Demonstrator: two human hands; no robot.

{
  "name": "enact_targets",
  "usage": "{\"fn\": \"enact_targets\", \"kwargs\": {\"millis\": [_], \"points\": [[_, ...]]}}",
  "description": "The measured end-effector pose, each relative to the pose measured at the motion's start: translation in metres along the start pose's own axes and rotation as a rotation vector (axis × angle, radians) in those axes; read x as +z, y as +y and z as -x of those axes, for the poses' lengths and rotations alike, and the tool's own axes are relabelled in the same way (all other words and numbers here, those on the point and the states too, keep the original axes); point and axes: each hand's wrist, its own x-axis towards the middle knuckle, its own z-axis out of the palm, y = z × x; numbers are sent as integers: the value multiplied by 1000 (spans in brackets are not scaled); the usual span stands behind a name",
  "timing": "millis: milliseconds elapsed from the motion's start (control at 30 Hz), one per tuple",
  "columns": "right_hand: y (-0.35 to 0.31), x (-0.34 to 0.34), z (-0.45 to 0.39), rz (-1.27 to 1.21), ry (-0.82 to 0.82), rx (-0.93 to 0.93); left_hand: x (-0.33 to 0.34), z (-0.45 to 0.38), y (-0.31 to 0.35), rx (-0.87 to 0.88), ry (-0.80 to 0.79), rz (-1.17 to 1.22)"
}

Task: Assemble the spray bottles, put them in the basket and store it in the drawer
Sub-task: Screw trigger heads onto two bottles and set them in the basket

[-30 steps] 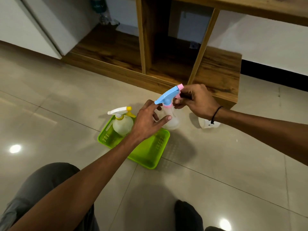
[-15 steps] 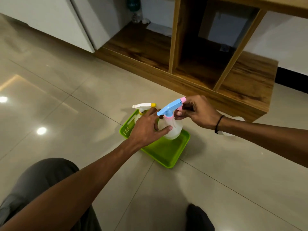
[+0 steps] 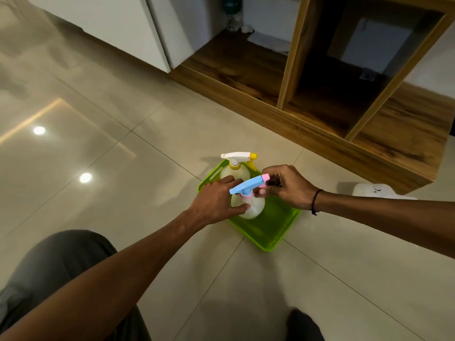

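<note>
both hands grip blue bottle point(image 3: 248, 201) in basket point(image 3: 270, 232): left hand point(image 3: 216, 201) on body, right hand point(image 3: 286, 187) pinching trigger. yellow bottle point(image 3: 235, 168) at 11 o'clock.

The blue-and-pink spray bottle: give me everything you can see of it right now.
The blue-and-pink spray bottle has a round, translucent whitish plastic body, a pink collar and a blue trigger head tipped with a pink nozzle. It stands upright inside the green basket, in front of the yellow-and-white bottle. The left hand cups its body; the right hand pinches the head's nozzle end.
</note>
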Motion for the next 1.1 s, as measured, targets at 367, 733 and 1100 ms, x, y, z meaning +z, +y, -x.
{"fn": "enact_targets", "kwargs": {"millis": [367,733,1100], "points": [[19,14,-19,38,-38,20,0,1,-20,-67,-151,95],[25,3,-14,111,-42,29,-35,-21,-24,-162,-133,217],[23,-24,2,180,33,72,-73,-49,6,-79,217,434]]}}
